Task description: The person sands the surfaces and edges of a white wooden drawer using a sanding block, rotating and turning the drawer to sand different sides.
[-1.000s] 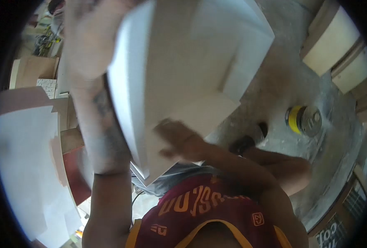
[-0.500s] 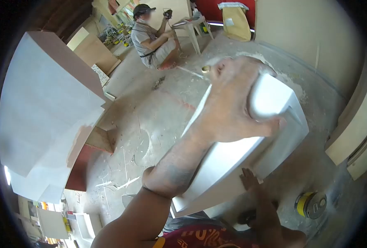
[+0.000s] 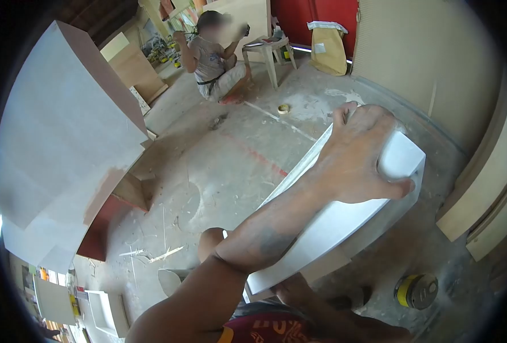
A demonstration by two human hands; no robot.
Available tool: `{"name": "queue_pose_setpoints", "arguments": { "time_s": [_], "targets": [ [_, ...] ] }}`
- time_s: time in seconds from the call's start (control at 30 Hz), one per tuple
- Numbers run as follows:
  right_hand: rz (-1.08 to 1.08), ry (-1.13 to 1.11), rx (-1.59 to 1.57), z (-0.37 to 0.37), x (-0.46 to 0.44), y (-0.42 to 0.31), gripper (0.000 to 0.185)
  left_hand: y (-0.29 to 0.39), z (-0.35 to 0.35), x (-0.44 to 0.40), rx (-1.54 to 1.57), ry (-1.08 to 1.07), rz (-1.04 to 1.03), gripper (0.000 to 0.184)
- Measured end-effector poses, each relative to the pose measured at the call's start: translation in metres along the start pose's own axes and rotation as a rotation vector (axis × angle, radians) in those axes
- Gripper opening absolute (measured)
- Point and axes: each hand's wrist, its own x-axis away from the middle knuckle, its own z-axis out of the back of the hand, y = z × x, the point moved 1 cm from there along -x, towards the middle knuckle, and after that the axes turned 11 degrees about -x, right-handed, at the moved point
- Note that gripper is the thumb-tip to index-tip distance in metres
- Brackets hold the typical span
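Note:
A long white box-like piece [image 3: 316,240], smooth and bright on top, lies tilted across my front. My left hand [image 3: 362,154] is clamped over its far end, thumb on the right edge and fingers bent over the far side. My right forearm comes in from the lower right. My right hand [image 3: 293,290] is low by the near end of the white piece, against or under its lower side. Its fingers are hidden there, so I cannot tell their grip.
A large pale cabinet [image 3: 65,148] stands at left. Curved wooden panels [image 3: 482,171] are at right, near a black-and-yellow can [image 3: 416,291]. A tape roll [image 3: 284,108] lies on the floor. Farther back, a person [image 3: 213,63] squats beside a plastic stool [image 3: 268,51] and a paper sack [image 3: 328,51].
My left hand and the white piece's far end now appear farther right and lower. My right hand has moved from the piece's side toward its near end. The person behind has raised an arm.

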Motion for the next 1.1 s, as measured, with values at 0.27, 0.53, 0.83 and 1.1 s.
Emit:
{"name": "queue_pose_setpoints", "arguments": {
  "time_s": [0.27, 0.53, 0.83, 1.1],
  "targets": [
    [-0.280, 0.163, 0.239, 0.053, 0.053, 0.160, 0.044, -0.010, 0.003, 0.008, 0.030, 0.032, 0.055, 0.078],
    [0.089, -0.033, 0.330, 0.014, 0.046, 0.066, 0.037, -0.002, 0.016, 0.014, 0.019, 0.025, 0.049, 0.076],
    [-0.031, -0.103, 0.257, -0.013, 0.030, 0.090, 0.059, -0.008, 0.012, 0.013, 0.007, 0.104, 0.021, 0.079],
    [0.260, -0.088, 0.145, -0.019, 0.007, 0.010, 0.029, -0.026, -0.031, 0.013, 0.023, 0.217, 0.038, 0.078]
  ]
}}
